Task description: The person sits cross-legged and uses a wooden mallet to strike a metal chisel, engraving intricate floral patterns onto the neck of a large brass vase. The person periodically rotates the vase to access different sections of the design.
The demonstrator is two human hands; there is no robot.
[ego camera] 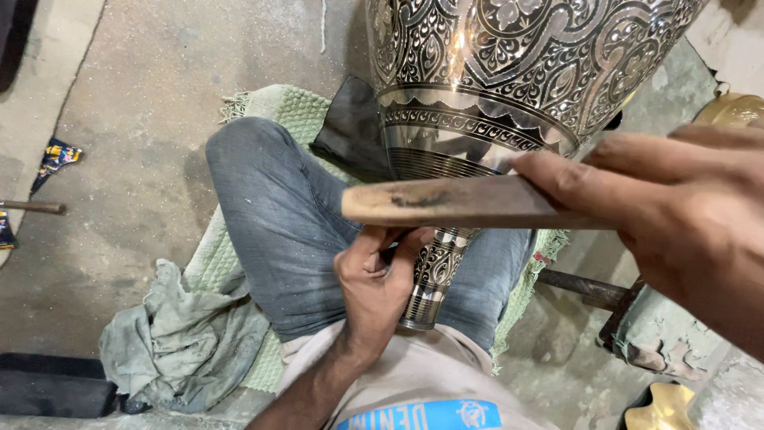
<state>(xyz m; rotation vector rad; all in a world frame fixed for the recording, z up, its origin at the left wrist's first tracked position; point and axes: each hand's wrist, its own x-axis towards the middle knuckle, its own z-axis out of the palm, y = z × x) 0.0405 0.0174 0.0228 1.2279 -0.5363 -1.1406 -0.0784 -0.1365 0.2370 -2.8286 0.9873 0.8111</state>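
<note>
My left hand (372, 280) wraps its fingers around the narrow neck of a large engraved silver-and-black metal vase (509, 72) lying across my lap, long axis running up and away. My right hand (676, 215) grips a flat worn wooden stick (446, 201) crosswise above it, concrete floor (143, 119) open leftward.

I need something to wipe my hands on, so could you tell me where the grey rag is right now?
In the head view the grey rag lies crumpled at lower left, half on the green mat and half on the concrete floor, beside the person's jeans-clad knee.
</note>
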